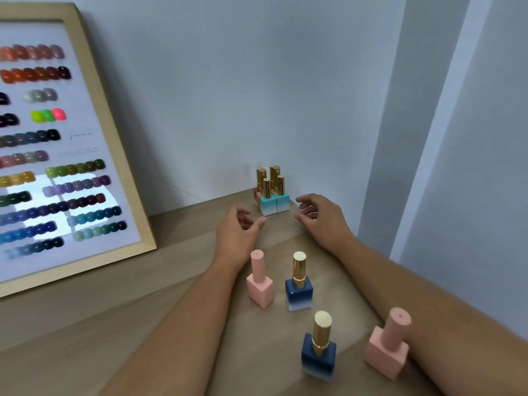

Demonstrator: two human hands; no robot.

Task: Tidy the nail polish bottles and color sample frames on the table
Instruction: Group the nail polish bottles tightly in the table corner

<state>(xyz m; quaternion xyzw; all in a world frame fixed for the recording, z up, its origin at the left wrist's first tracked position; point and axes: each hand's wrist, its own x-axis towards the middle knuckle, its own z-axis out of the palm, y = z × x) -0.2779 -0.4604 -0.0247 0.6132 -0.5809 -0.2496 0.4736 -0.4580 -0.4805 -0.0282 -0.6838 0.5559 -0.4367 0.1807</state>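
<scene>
Left hand [238, 224] and right hand [320, 215] empty, grip released, flanking teal bottles [273, 204]. Bottles likely rigid, breakable glass, top-heavy, slick; hold square bases, not caps.

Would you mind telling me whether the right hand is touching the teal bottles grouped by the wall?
Apart. The head view shows bare table between the right hand and the teal bottles; its fingers are open beside them.

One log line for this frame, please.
hands: left, right open, flanking corner cluster | loose: two pink, two blue bottles | frame leaning on wall
</scene>
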